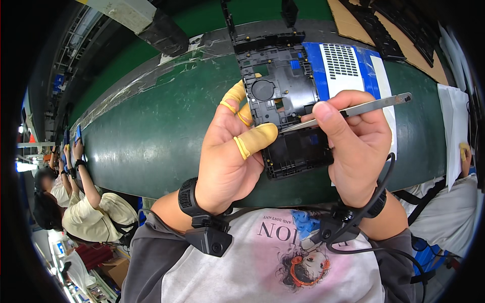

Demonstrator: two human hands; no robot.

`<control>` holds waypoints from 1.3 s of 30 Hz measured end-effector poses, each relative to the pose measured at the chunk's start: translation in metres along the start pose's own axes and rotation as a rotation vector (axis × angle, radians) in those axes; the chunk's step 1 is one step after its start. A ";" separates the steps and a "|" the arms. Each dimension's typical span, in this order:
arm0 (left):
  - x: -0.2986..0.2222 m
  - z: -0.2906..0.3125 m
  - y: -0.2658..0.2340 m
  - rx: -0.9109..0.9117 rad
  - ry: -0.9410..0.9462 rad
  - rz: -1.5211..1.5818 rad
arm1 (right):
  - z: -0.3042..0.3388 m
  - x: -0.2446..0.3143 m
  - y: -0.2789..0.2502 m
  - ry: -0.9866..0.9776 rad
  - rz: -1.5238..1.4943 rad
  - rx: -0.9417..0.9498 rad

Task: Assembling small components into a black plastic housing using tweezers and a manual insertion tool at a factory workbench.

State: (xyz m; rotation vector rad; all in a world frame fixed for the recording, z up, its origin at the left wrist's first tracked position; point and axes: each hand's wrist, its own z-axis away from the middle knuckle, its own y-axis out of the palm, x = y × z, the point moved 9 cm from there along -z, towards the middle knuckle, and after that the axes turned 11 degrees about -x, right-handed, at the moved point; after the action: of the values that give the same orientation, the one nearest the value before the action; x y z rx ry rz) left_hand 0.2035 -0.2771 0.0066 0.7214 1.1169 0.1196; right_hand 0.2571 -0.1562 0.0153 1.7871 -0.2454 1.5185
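A black plastic frame (275,76) with brass inserts, cutouts and small blue pieces is held up over the table. My left hand (227,146) grips its left edge, with yellow finger cots on the thumb and fingers. Metal tweezers (371,107) lie across my right hand (356,136), pinched between thumb and fingers. Their tip points left and touches or nearly touches the frame close to my left thumb. A darker rectangular section (298,154) forms the lower end of the black part. The fingers behind the frame are partly hidden.
A blue sheet (316,60) bearing a white sheet of small black labels (341,60) lies beyond my right hand. More black frames (374,30) rest on cardboard (348,22) at the far right. Co-workers sit along the green table (151,131) at left and right.
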 end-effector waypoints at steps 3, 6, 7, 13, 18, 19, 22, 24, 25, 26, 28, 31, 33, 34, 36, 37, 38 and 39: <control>0.001 0.000 0.001 0.004 -0.002 0.000 | 0.000 -0.001 -0.001 0.021 0.005 -0.004; 0.000 0.000 0.002 0.008 0.000 0.007 | -0.001 -0.002 -0.001 0.032 0.001 -0.001; 0.000 0.000 0.002 0.012 -0.001 0.012 | -0.001 -0.001 -0.001 0.023 -0.009 0.003; 0.002 0.000 0.001 0.010 -0.017 0.010 | 0.000 0.000 0.001 -0.037 0.031 0.027; 0.000 0.000 -0.001 -0.015 0.027 -0.034 | 0.000 0.000 0.002 -0.026 0.047 0.045; 0.000 -0.001 -0.001 -0.024 0.046 -0.063 | 0.000 0.000 0.002 -0.033 0.057 0.044; 0.000 -0.003 -0.004 -0.042 0.068 -0.121 | -0.002 0.000 0.003 -0.063 0.076 0.056; 0.001 -0.004 -0.005 -0.049 0.060 -0.105 | -0.004 0.005 0.002 -0.040 0.084 0.045; 0.002 -0.005 -0.006 -0.052 0.049 -0.087 | -0.006 0.010 -0.001 0.007 0.081 0.026; 0.001 -0.006 -0.007 -0.052 0.052 -0.087 | -0.009 0.014 -0.005 0.033 0.080 0.043; -0.003 -0.003 -0.005 -0.023 0.091 -0.082 | -0.018 0.030 -0.023 -0.029 0.119 0.062; -0.006 0.000 0.000 0.024 0.082 0.012 | -0.039 0.052 -0.051 -0.077 0.149 -0.042; -0.010 0.000 -0.002 0.031 0.120 0.012 | -0.057 0.050 -0.061 -0.083 0.181 -0.099; -0.010 0.000 0.000 0.035 0.101 0.051 | -0.065 0.044 -0.063 -0.055 0.220 -0.076; -0.013 0.000 0.001 0.013 0.101 0.074 | -0.079 0.030 -0.068 -0.051 0.269 -0.063; -0.013 -0.001 0.001 0.037 0.095 0.102 | -0.084 0.024 -0.069 -0.079 0.284 -0.078; -0.012 -0.002 0.001 0.030 0.082 0.101 | -0.089 0.016 -0.076 -0.090 0.277 -0.126; -0.012 -0.002 -0.001 0.015 0.073 0.096 | -0.094 0.004 -0.078 -0.059 0.207 -0.116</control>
State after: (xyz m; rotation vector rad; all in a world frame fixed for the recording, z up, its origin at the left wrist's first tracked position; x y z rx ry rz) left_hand 0.1959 -0.2816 0.0146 0.7896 1.1533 0.2208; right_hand 0.2326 -0.0395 -0.0139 1.7588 -0.5511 1.5607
